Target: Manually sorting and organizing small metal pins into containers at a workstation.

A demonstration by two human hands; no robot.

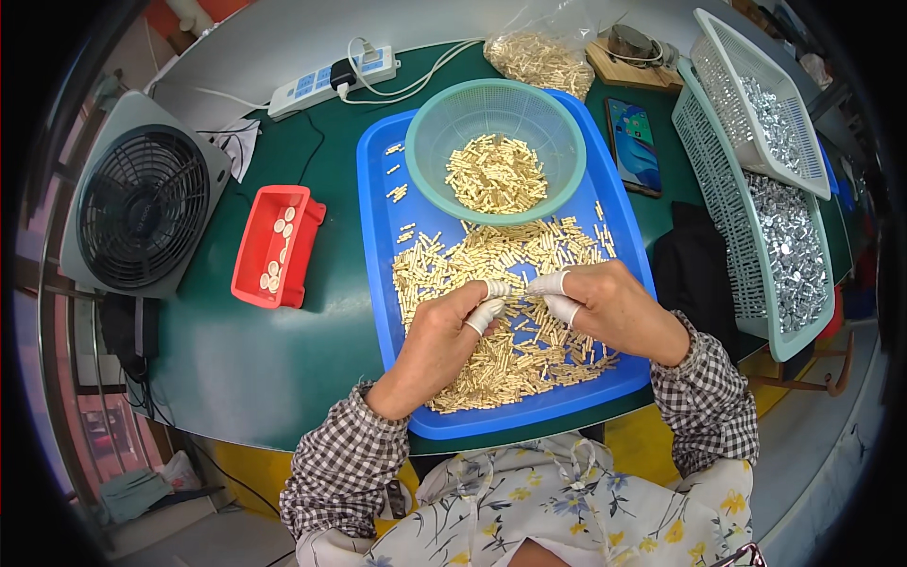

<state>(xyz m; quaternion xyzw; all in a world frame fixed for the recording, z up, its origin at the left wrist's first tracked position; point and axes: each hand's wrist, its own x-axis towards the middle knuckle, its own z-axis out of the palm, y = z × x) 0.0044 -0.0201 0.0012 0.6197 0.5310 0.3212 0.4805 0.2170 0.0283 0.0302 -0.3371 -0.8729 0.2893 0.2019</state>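
Both hands meet over a blue tray (378, 236) spread with small brass pins (501, 255). The left hand (444, 335) and the right hand (609, 307) wear white finger covers, and their fingertips pinch together around something tiny between them, likely a pin, though it is too small to tell. At the far end of the tray sits a green bowl (435, 123) with more pins heaped inside. To the left on the green table (236, 359) lies a red box (250, 255), and farther left a fan (142, 203). On the right stand white baskets (718, 180) of silver metal parts, with a phone (633, 142) beside them.
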